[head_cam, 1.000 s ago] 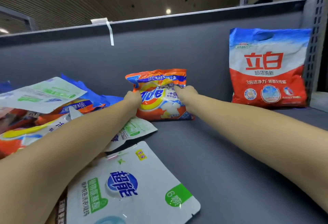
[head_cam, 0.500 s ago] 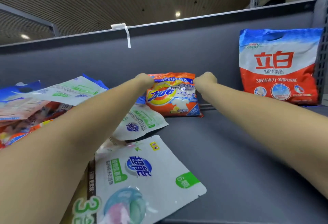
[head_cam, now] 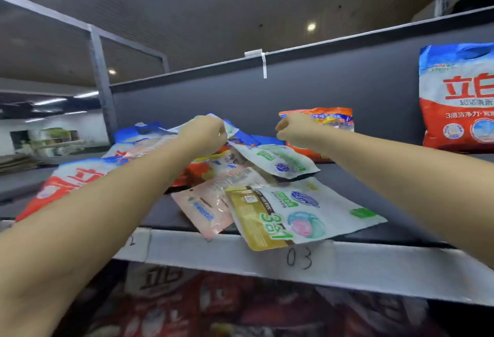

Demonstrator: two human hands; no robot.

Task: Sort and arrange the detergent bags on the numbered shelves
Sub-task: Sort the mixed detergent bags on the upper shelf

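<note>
Head cam, looking up along a grey shelf (head_cam: pixel 401 203). Front edge strip (head_cam: pixel 374 270) has "03" handwritten in black; a 2nd tag to the left is mostly hidden by the forearm, only a partial digit shows.

Left hand (head_cam: pixel 203 133) is over the pile of detergent bags on the left-centre of the shelf, fingers curled in, apparently pinching the edge of a pale pouch (head_cam: pixel 213 120) at the top of the heap; exact grip can't be told, blur. Right hand (head_cam: pixel 294 128) hovers in front of the small orange bag (head_cam: pixel 331 122), which stands against the back panel; fingers curled into a fist, and whether they hold anything can't be told.

Pile: a white pouch w/ big green "3合1" and a pink-blue pod graphic (head_cam: pixel 315 216) hangs over the shelf lip, gold-sided pack under it. Pink pouch (head_cam: pixel 208 205) just beside it, left. Another white-green pouch (head_cam: pixel 280 161) lies behind. Red-white 立白 bag (head_cam: pixel 66 179) lies flat at far left.

Far right, a large red-white-blue bag (head_cam: pixel 454 96) stands upright, reading "立白", "超洁清新", "3倍洁净力", partly cut off by the frame edge.

Below, the lower shelf holds more red 立白 bags (head_cam: pixel 160 283), blurred.
</note>
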